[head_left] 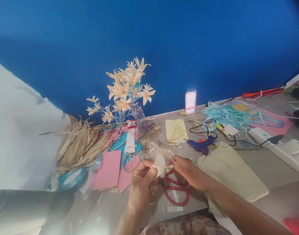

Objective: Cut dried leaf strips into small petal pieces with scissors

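Note:
Between the thumb and fingers of my left hand (145, 174) is a pale cream husk strip (159, 161), its upper end narrow and pointing up. My right hand (186, 169) is closed just right of the strip, fingertips pinched together; what they hold, if anything, is too small to make out. Below both hands lie scissors (180, 195) with red handles, their blades hidden by my left hand. Several cream artificial lilies (129, 81) stand behind in a clear vase (139, 116).
Dried husks (83, 143), a blue ribbon roll (72, 179) and pink paper (107, 169) lie left. A blue glue gun (200, 144), folded cream cloth (234, 171), tangled light-blue ribbons (227, 116) and a white power strip (281, 148) lie right. Scraps litter the middle.

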Tool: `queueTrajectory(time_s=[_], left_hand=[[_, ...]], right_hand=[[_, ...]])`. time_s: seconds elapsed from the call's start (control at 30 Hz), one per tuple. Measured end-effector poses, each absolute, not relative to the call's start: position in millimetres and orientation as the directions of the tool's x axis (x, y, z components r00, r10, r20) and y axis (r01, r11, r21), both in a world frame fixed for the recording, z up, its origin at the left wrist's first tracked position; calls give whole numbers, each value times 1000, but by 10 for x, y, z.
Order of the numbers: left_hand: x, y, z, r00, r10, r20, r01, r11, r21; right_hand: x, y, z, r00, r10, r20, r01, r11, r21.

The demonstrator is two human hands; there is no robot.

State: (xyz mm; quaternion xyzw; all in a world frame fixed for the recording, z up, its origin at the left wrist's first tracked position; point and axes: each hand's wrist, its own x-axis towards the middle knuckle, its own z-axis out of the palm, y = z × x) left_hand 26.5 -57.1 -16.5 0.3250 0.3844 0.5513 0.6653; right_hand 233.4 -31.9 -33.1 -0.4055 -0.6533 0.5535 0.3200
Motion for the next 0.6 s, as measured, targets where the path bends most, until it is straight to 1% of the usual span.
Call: queueTrajectory(time_s=[0.03, 0.1, 0.2, 0.27, 0.3, 0.37, 0.43, 0.5, 0.6], left_hand=[[291, -573, -175, 87, 987, -136, -493, 161, 855], [314, -583, -203, 83, 991, -105, -505, 133, 853], [282, -613, -253, 108, 992, -67, -519, 114, 847], [249, -627, -284, 112, 991, -69, -488, 115, 865], [239, -628, -295, 108, 991, -79, -451, 120, 885], [234, -619, -301, 93, 991, -99, -340, 125, 932], [244, -601, -276, 100, 990, -96, -208, 115, 971], [254, -588, -224, 132, 988, -85, -89, 97, 991], [249, -584, -146, 156, 984, -80, 25, 77, 997]], right_hand=[[2274, -349, -332, -476, 879, 4, 209, 117, -971], [2166, -396, -360, -495, 868, 29, 242, 171, -955], [2097, -412, -426, -454, 891, 8, 263, 142, -954], [2108, -403, -429, -410, 912, -19, 257, 95, -962], [2124, -400, -409, -408, 912, -31, 247, 78, -966], [2159, -400, -334, -459, 888, -32, 197, 67, -978], [2179, -402, -251, -544, 839, 2, 124, 82, -989], [2168, -394, -211, -590, 807, 25, 81, 90, -993], [2104, -365, -243, -536, 844, 4, 111, 75, -991]])
